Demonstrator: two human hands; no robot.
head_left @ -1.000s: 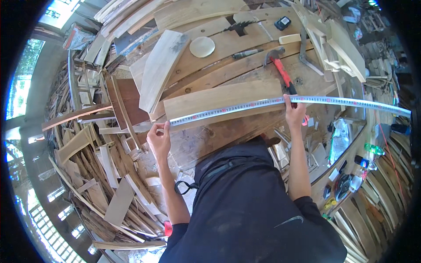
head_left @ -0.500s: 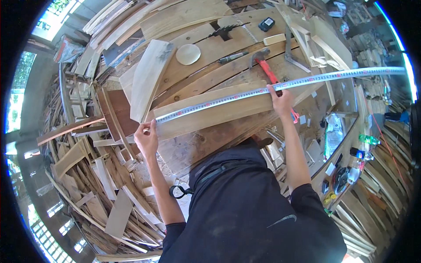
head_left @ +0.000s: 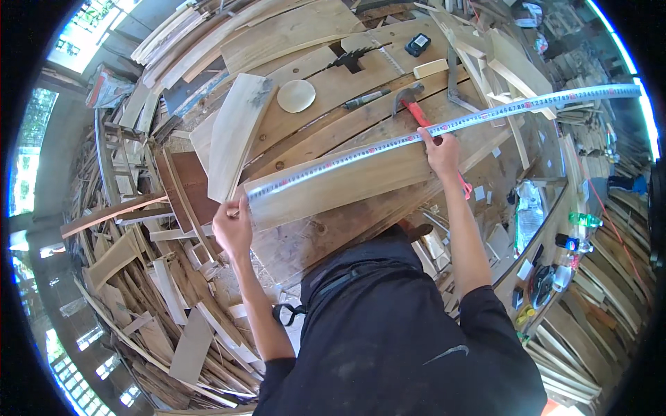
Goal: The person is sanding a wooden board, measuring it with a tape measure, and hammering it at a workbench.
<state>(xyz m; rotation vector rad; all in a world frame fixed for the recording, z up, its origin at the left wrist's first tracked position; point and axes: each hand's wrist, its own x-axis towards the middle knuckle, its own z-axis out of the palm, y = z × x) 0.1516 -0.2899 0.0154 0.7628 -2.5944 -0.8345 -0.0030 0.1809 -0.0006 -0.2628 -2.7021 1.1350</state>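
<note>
A long white tape measure (head_left: 347, 159) stretches over a pale wooden board (head_left: 340, 189) lying on the workbench. At the board's left end, my left hand (head_left: 232, 225) pinches the end of the tape between thumb and fingers. Farther along, my right hand (head_left: 442, 154) is closed on the tape just past the board's right end. Beyond that hand the blade runs on to the right, up to the picture's rim. A hammer (head_left: 414, 109) with a red handle lies behind my right hand, its handle passing partly under the tape.
On the bench (head_left: 295, 247) lie a tapered board (head_left: 239, 135), a pale round disc (head_left: 296, 96), a dark pen-shaped tool (head_left: 367, 98), a small wood block (head_left: 431, 68), a metal square (head_left: 454, 87) and a small dark device (head_left: 417, 45). Scrap wood (head_left: 149, 305) is heaped at the left.
The right stretch of the tape has swung upward, away from me. My right hand has moved slightly away too, while my left hand stays at the board's left end.
</note>
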